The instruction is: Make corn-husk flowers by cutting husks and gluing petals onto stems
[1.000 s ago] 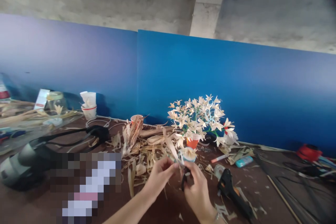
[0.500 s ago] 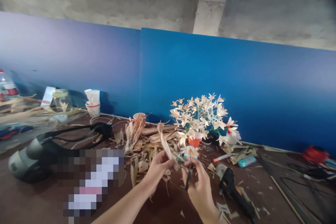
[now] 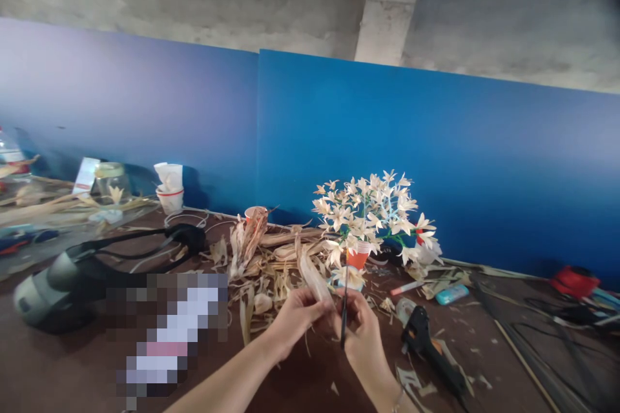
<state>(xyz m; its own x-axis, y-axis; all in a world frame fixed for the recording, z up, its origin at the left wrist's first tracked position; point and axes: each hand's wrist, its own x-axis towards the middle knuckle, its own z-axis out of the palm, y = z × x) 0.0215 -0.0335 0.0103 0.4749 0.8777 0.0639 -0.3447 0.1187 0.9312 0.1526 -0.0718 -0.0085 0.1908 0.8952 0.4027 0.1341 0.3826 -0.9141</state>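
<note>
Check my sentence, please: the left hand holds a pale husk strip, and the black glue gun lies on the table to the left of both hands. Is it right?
Not quite: the head view shows the black glue gun on the table to the right of both the left hand and the right hand. The left hand does hold a pale husk strip.

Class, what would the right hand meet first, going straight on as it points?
The right hand would probably first meet the low pale flower in front of the orange cup; depth is unclear.
</note>
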